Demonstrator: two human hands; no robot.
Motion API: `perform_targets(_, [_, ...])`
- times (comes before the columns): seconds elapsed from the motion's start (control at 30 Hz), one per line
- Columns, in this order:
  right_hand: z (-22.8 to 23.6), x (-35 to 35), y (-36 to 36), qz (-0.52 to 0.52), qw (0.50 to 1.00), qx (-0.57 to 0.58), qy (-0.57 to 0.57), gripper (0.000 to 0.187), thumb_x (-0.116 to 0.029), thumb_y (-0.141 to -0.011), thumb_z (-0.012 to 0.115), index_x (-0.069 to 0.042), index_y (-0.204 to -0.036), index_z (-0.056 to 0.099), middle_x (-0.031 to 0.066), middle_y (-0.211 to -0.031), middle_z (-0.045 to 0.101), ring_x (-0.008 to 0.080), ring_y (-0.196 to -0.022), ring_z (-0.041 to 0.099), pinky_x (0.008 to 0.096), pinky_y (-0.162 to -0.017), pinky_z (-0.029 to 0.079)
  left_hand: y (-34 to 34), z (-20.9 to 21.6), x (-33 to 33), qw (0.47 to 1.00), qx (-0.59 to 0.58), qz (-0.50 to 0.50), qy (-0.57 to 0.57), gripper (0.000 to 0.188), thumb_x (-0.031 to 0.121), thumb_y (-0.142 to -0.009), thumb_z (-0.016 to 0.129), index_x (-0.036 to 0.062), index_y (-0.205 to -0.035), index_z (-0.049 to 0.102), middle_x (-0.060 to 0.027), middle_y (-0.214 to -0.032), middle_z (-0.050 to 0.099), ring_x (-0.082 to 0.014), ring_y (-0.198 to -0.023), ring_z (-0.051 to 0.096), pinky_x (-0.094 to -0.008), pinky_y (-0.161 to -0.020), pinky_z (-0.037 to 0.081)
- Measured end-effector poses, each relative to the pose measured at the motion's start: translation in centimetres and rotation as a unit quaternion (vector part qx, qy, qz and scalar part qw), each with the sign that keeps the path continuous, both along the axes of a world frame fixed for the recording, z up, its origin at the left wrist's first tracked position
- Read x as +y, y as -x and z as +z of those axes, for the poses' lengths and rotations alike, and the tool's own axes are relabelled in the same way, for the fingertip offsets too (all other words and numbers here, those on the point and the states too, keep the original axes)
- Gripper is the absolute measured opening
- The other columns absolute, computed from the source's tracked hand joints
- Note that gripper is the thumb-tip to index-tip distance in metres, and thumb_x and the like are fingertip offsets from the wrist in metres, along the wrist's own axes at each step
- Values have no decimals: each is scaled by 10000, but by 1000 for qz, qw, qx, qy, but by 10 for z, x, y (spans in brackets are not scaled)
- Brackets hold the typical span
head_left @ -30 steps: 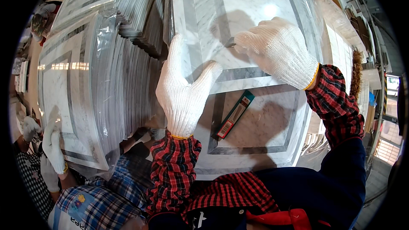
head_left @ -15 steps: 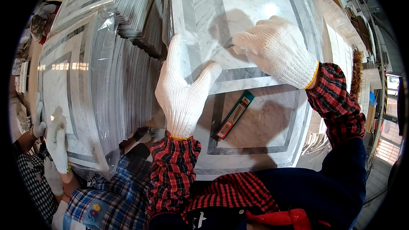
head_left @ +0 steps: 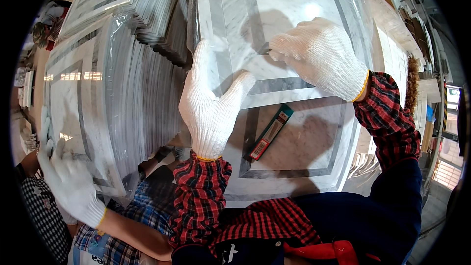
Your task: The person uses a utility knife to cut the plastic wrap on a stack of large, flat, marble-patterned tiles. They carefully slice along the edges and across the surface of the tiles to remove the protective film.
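Observation:
My left hand (head_left: 210, 103), in a white knit glove, lies on the upper marble-look tile (head_left: 289, 5), thumb spread from the fingers, holding nothing. My right hand (head_left: 319, 55), gloved alike, is closed over the same tile. A small dark blade-like piece (head_left: 264, 49) sticks out from its pinched fingertips; the rest is hidden in the glove. Below the hands, a slim green and red packet (head_left: 270, 132) with a picture of a blade lies slanted on the lower tile (head_left: 304, 149), partly covered by the upper one.
On the left stand tall stacks of similar tiles (head_left: 147, 98) wrapped in clear film. A co-worker's gloved hand (head_left: 73, 186) reaches to the nearer stack, the forearm close to my left sleeve. Along the right are pale boxes (head_left: 392, 39) and a brown bristly strip (head_left: 411, 83).
My right hand has shifted very slightly right; my left hand has stayed put. At the left, a co-worker's gloved hand and bare forearm have come in beside the tile stack.

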State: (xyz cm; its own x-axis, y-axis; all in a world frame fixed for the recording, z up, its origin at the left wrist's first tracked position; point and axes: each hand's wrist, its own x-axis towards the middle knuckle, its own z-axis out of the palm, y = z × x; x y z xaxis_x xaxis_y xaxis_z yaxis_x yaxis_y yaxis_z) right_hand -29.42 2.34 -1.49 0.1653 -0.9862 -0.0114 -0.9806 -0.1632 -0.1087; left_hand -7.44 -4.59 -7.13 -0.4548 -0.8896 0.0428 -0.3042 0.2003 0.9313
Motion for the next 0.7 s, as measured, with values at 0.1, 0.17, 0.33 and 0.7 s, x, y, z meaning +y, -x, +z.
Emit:
perform_targets(0.1, [0,-1,-1,2,1000,4,-16,220,-191,-903,710,-118,-1108,742,56,-909,733,243,-808,677,406,-774,526,-3,-6,-1,1000,6,4,2,820,172,-787,910,-30,-1480,521,-232,-1341,662,-283,-1244,658,-379,-1051,532])
perform_targets(0.17, [-2,-2,-3,11,1000,6,17,165,-199,-913,701,-126,-1057,735,54,-879,728,243,-794,691,408,-748,542,-4,-6,-2,1000,3,4,6,823,168,-788,910,-37,-1481,517,-234,-1347,658,-285,-1251,655,-378,-1056,529])
perform_targets(0.33, [-7,0,-1,28,996,20,84,80,-211,-930,684,-145,-929,729,47,-767,705,237,-727,711,403,-674,570,-2,-6,2,1000,6,6,26,823,165,-792,907,-56,-1478,509,-238,-1352,654,-291,-1255,654,-377,-1056,530])
perform_targets(0.7, [-4,-2,-3,39,996,32,71,48,-149,-882,708,-141,-925,728,48,-765,704,235,-710,717,396,-656,577,-3,-4,1,1000,-1,7,26,812,165,-790,905,-24,-1481,523,-210,-1323,674,-276,-1227,669,-375,-1039,539])
